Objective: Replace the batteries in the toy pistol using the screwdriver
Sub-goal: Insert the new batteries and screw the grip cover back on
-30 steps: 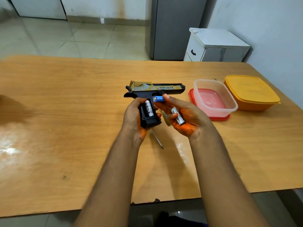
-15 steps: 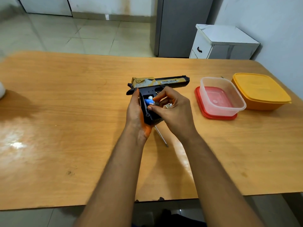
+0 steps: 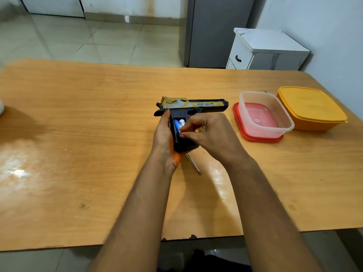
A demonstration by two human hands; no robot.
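Wooden table (image 3: 78, 118): broad top, bearing everything listed below.
Yellow lidded container (image 3: 312, 108): far right of the table.
Clear tub (image 3: 265, 112): seated on a red lid (image 3: 238, 122), just beside the yellow container.
Toy pistol (image 3: 196, 105): black and tan, near table centre, barrel pointing right, grip compartment open.
Left hand (image 3: 164, 140): wrapped around the grip from the left.
Right hand (image 3: 212, 132): thumb and forefinger pinched on 1 blue battery (image 3: 177, 125) in the compartment.
Screwdriver (image 3: 194, 163): on the table below the grip, only its shaft visible.
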